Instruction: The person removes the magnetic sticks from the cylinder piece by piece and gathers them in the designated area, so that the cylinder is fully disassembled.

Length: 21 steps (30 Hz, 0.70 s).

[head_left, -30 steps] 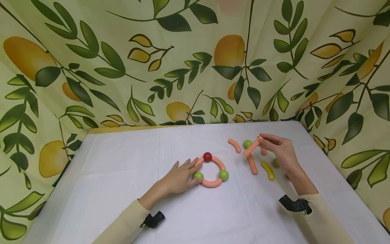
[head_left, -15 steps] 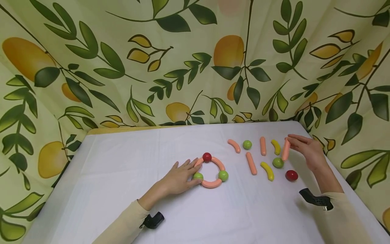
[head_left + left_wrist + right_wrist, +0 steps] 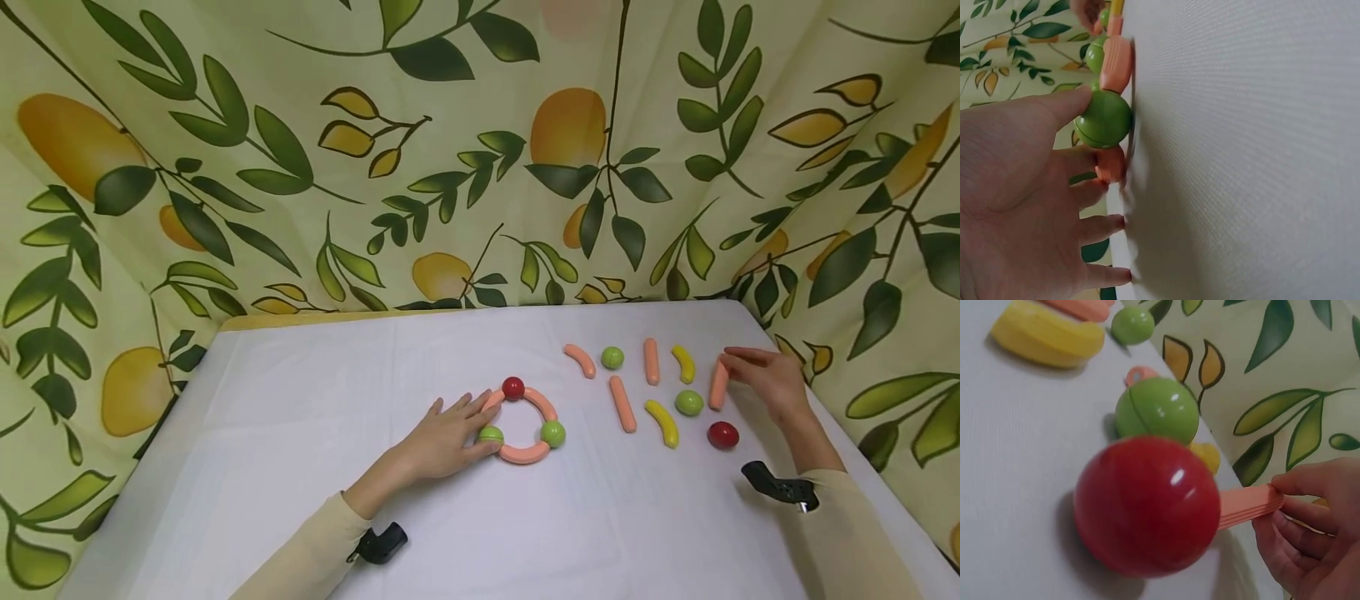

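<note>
From my right wrist I'm seeing what the head view is leaving out: fine grooves running along the pink stick [image 3: 717,387]. There the red ball [image 3: 723,435] is covering the stick's other end, while the head view is showing a small gap between the two. The head view is also taking in the whole ring [image 3: 525,453] of curved pieces and balls, which my left wrist view is catching only in part, edge-on.

My right hand [image 3: 776,390] is reaching out at the right edge of the table, its fingertips clamping the far end of the stick. My left hand [image 3: 444,437] is lying palm down at the left side of the ring, fingers spreading apart. The left wrist view is showing my thumb touching a green ball [image 3: 1105,122] in it.

The pink stick is sitting at the right of the loose pieces, just right of a lime ball [image 3: 688,403]. Its long axis is running away from me, the far end leaning slightly right, the near end pointing toward me, near the red ball. Whether that near end is touching the white cloth [image 3: 592,525], I can't tell.
</note>
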Each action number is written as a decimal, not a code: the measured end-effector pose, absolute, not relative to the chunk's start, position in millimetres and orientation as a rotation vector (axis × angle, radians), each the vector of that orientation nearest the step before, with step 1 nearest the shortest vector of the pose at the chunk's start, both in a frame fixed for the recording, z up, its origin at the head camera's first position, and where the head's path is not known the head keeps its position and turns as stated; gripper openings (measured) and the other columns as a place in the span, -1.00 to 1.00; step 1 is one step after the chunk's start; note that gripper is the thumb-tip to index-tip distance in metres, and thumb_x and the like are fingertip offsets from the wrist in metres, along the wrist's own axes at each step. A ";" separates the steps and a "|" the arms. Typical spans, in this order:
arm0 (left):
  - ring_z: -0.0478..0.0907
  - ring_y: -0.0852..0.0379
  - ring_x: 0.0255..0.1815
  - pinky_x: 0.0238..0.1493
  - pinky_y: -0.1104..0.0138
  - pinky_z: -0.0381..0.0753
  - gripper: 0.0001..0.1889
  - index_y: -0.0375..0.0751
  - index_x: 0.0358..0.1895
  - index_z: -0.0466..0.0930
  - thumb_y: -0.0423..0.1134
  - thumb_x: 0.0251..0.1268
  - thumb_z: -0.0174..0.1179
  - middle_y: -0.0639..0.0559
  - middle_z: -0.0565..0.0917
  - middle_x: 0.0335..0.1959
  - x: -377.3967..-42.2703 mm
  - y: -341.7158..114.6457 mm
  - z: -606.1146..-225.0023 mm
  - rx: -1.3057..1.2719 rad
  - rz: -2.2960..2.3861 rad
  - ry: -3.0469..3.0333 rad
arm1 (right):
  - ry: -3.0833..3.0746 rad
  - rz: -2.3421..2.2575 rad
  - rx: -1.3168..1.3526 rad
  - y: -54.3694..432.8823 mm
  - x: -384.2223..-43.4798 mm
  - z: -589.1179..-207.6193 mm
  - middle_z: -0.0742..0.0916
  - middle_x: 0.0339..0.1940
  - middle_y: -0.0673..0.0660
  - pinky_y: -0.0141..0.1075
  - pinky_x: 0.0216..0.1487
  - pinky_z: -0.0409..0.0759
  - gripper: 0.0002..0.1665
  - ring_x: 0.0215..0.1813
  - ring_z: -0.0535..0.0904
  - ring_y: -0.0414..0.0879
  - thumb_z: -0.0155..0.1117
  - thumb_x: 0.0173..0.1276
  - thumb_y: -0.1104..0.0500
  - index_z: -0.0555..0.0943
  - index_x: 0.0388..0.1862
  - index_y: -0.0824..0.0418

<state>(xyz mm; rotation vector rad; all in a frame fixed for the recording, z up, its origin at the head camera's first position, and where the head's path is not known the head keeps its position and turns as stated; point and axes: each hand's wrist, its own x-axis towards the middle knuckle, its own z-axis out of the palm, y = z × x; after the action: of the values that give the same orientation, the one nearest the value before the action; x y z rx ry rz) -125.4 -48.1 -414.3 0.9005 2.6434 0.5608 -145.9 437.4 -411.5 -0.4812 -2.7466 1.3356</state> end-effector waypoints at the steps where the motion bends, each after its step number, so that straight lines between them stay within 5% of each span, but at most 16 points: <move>1: 0.03 -0.15 0.55 0.43 -0.26 -0.07 -0.32 -0.05 0.50 0.21 0.20 0.46 -0.03 0.02 0.10 0.57 -125.2 -47.8 -414.4 0.903 0.554 2.645 | -2.763 1.318 -0.486 438.6 -146.1 -413.6 0.70 -0.21 -0.06 -0.63 -0.31 0.44 -0.25 -0.34 0.52 -0.49 0.12 0.47 -0.15 0.44 0.28 0.49; 6: 0.04 -0.14 0.55 0.44 -0.25 -0.06 -0.32 -0.06 0.50 0.21 0.21 0.46 -0.03 0.02 0.10 0.57 -124.8 -47.4 -415.0 0.900 0.541 2.652 | -2.864 1.268 -0.511 443.6 -148.4 -424.7 0.52 0.21 0.50 -0.45 -0.19 0.53 -0.21 -0.29 0.46 -0.45 0.05 0.48 -0.17 0.40 0.30 0.50; 17: 0.04 -0.15 0.55 0.44 -0.26 -0.08 -0.32 -0.04 0.51 0.20 0.21 0.46 -0.03 0.03 0.09 0.57 -124.7 -47.4 -416.3 0.897 0.549 2.654 | -2.843 1.316 -0.410 444.9 -146.5 -431.2 0.48 0.23 0.55 -0.67 -0.33 0.49 -0.29 -0.33 0.44 -0.55 0.08 0.52 -0.06 0.37 0.31 0.53; 21: 0.04 -0.15 0.55 0.44 -0.25 -0.07 -0.31 -0.04 0.51 0.20 0.22 0.45 -0.03 0.04 0.09 0.57 -125.3 -47.1 -417.4 0.898 0.546 2.657 | -2.850 1.277 -0.398 444.5 -143.5 -426.4 0.48 0.24 0.54 -0.64 -0.31 0.51 -0.33 -0.24 0.49 -0.42 0.03 0.54 -0.02 0.36 0.32 0.53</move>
<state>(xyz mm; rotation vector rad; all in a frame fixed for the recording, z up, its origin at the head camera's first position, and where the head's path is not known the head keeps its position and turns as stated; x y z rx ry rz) -125.3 -47.1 -417.4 0.8982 2.6574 0.5464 -143.5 444.5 -426.4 -0.3982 -2.8503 1.2767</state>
